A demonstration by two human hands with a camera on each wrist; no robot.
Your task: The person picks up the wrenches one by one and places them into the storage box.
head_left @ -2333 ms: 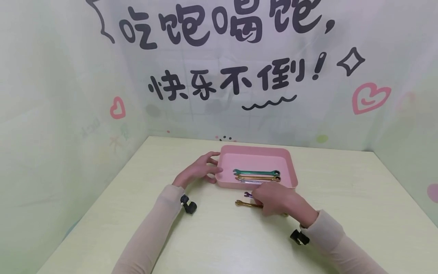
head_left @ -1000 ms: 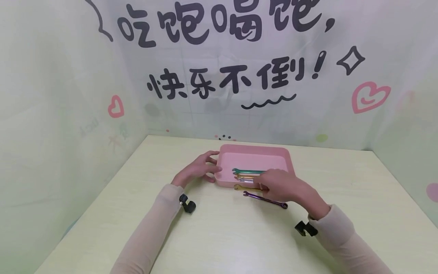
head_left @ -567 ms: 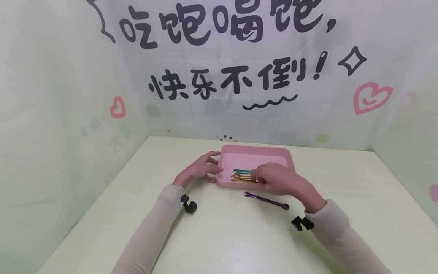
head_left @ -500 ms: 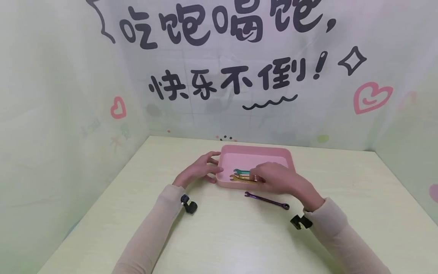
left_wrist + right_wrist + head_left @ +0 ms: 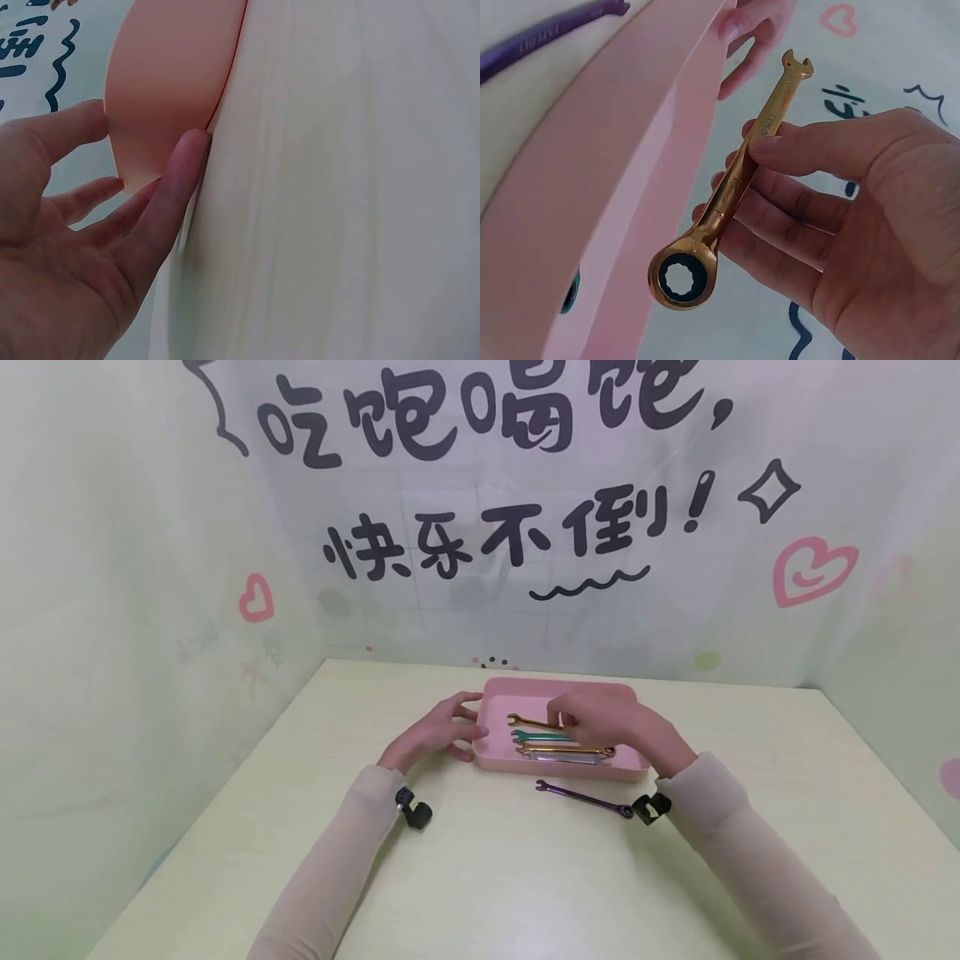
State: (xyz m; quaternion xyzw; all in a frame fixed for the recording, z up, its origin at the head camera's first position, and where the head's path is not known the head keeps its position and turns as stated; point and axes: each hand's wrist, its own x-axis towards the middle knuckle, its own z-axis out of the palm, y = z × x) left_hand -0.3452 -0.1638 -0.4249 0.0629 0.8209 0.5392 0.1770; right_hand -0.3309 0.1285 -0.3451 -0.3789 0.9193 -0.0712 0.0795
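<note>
In the right wrist view my right hand (image 5: 817, 217) pinches a gold ratcheting combination wrench (image 5: 739, 184), thumb on its shank and fingers behind. In the head view that hand (image 5: 600, 718) is over the pink tray (image 5: 517, 767), the wrench behind the others. Lying in the tray are a teal wrench (image 5: 536, 737), another gold wrench (image 5: 558, 749) and a silver one (image 5: 566, 759). My left hand (image 5: 438, 732) touches the tray's left end; in the left wrist view its spread, fairly straight fingers rest along the outer wall (image 5: 172, 75).
A purple wrench (image 5: 581, 797) lies on the pale table (image 5: 480, 877) in front of the tray. A printed cloth backdrop (image 5: 450, 627) stands behind the table and at both sides.
My right hand has lifted the gold wrench from the table beside the purple one, over the tray's front wall and on to the back of the row. The left hand stays at the tray.
</note>
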